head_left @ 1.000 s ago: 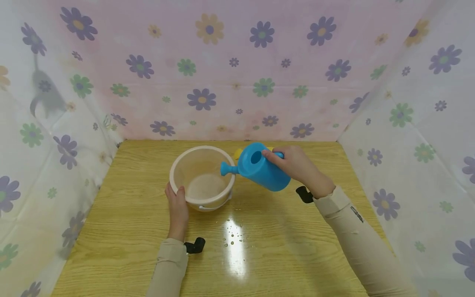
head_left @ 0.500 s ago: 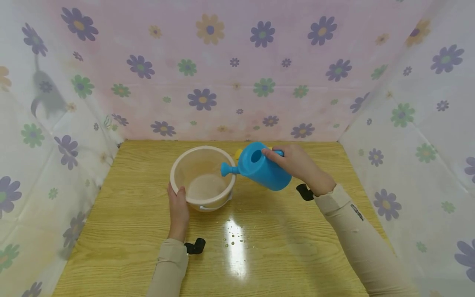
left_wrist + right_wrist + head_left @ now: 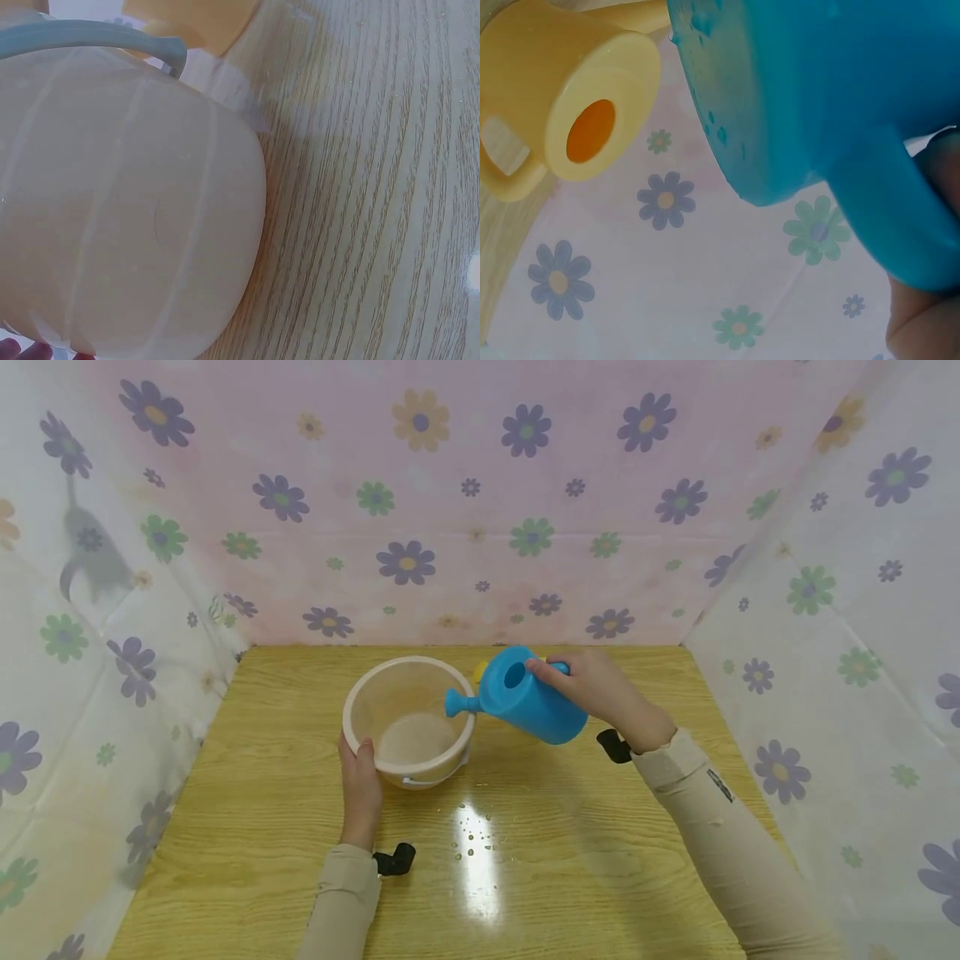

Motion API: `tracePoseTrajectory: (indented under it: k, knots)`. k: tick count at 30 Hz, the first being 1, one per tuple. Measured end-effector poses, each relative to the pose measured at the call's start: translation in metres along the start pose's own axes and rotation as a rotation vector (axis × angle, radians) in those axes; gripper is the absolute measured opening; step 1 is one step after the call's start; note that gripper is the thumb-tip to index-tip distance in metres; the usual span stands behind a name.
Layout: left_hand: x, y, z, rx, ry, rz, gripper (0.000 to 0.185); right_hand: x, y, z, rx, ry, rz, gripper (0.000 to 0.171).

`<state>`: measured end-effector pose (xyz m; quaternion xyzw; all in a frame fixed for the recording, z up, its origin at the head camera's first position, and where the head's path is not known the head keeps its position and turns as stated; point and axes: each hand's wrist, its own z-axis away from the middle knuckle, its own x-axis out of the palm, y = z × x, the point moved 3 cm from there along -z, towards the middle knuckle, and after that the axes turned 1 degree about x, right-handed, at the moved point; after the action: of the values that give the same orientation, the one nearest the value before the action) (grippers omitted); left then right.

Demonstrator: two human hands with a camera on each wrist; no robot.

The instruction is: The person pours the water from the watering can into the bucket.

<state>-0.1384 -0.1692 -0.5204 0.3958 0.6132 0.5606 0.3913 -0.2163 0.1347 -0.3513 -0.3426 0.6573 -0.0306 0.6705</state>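
Note:
My right hand [image 3: 600, 689] grips the handle of a blue watering can [image 3: 536, 706] in the head view. The can is tilted left, and its spout end hangs inside the rim of a cream bucket [image 3: 360, 693]. Whether water leaves the spout is too faint to tell. My left hand [image 3: 362, 789] holds the bucket's near left side, thumb close to the rim. In the left wrist view the bucket wall [image 3: 142, 210] fills the left, with fingertips at the bottom corner. Droplets cling to the blue can [image 3: 780, 105] in the right wrist view, and my thumb is by its handle.
Behind the blue can stands a yellow watering can [image 3: 532, 82], mostly hidden in the head view. Water drops [image 3: 470, 839] lie on the wooden table [image 3: 247, 827] in front of the bucket. Flower-patterned cloth [image 3: 465, 443] walls the table at the back and both sides.
Almost nothing differs. The blue can keeps its tilt over the bucket and both hands keep their hold; the head view shifts very slightly.

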Motion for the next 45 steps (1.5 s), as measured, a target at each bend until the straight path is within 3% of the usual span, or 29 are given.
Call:
tracePoseTrajectory:
  k: [18,45]
  knots:
    - [-0.001,0.003,0.001,0.006,-0.002,-0.009,0.054,-0.003,-0.010,-0.002,0.009,-0.061,0.015,0.055]
    - [0.001,0.003,-0.001,0.021,0.033,-0.013,0.053,-0.005,-0.015,-0.007,-0.017,-0.078,0.023,0.055]
